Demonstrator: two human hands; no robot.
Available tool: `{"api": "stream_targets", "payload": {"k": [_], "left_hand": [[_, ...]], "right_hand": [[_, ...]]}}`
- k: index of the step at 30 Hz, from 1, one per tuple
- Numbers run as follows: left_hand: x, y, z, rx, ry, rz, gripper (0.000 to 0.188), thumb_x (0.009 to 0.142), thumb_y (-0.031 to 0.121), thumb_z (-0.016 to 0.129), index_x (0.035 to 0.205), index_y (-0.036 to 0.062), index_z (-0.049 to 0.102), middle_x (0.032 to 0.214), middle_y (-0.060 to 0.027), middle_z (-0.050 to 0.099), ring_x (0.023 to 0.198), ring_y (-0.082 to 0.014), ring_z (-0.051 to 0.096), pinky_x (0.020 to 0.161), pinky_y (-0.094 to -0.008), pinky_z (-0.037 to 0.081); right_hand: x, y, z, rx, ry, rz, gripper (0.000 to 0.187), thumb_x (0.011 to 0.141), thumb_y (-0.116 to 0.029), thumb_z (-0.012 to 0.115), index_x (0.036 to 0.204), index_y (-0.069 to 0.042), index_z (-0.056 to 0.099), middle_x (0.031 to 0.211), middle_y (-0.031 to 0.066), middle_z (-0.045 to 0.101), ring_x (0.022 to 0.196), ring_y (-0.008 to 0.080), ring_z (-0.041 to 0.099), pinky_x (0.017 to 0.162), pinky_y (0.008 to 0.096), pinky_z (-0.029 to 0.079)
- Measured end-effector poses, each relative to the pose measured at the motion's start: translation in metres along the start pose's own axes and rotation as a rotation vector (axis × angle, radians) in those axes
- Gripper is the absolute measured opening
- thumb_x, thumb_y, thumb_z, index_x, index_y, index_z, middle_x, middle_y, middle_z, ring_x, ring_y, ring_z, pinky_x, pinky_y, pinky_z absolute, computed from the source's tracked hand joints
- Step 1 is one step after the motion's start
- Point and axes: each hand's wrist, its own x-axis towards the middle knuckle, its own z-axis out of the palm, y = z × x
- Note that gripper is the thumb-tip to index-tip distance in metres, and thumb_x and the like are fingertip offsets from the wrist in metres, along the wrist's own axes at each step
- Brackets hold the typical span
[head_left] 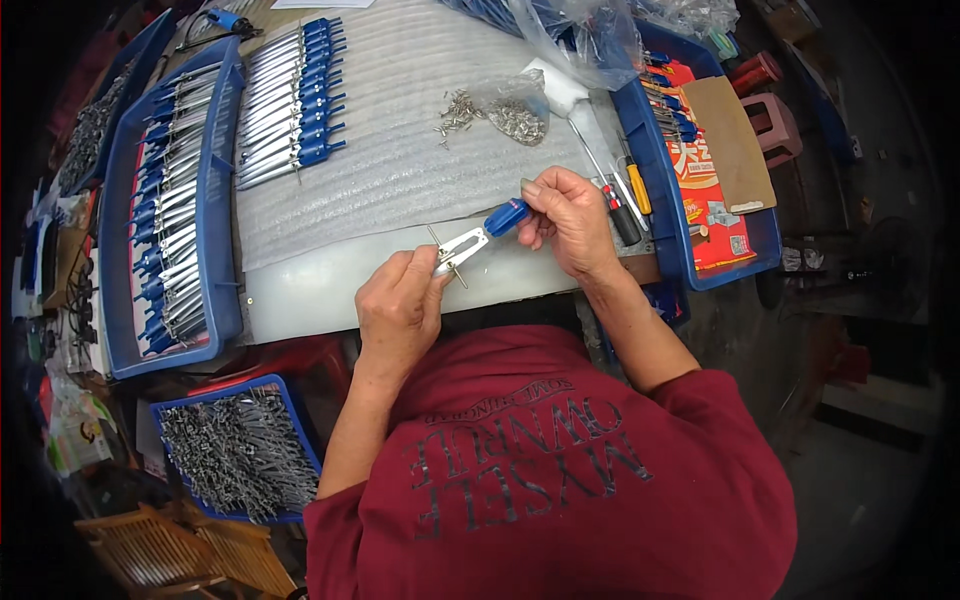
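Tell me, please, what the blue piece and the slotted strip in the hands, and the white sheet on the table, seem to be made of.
Blue piece: likely plastic, smooth and slightly glossy, judging by its even colour and highlights. Slotted strip: probably metal, silvery and smooth, given its pale sheen. White sheet: apparently foam, matte, with a ridged, soft-looking surface.

One blue piece [506, 217], one metal piece [453, 256] held in two hands [400, 300] [572, 218], three blue trays [222, 210] [150, 55] [299, 425] set left, one yellow-handled screwdriver [639, 190] laid right
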Motion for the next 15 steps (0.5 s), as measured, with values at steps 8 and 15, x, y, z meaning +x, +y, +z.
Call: {"api": "stream_targets", "payload": {"k": [8,15], "left_hand": [[-0.0043,-0.0031,0.0009,0.044,0.000,0.010,0.021,0.071,0.008,0.061,0.090,0.0034,0.054,0.065,-0.0083,0.048,0.055,-0.0243,0.049,0.048,-0.0332,0.039],[-0.0039,-0.0034,0.0005,0.032,0.015,0.004,0.020,0.071,0.008,0.061,0.089,0.0033,0.054,0.065,-0.0086,0.048,0.055,-0.0248,0.049,0.048,-0.0336,0.039]], "right_hand": [[-0.0015,0.0079,0.0000,0.029,0.043,0.064,0.016,0.083,-0.015,0.053,0.070,-0.005,0.050,0.056,0.0060,0.055,0.040,0.0100,0.050,0.036,0.0197,0.037],[-0.0007,0.0085,0.0007,0.015,0.047,0.061,0.019,0.083,-0.016,0.053,0.067,-0.006,0.050,0.054,0.0057,0.054,0.037,0.0091,0.046,0.035,0.0196,0.035]]}}
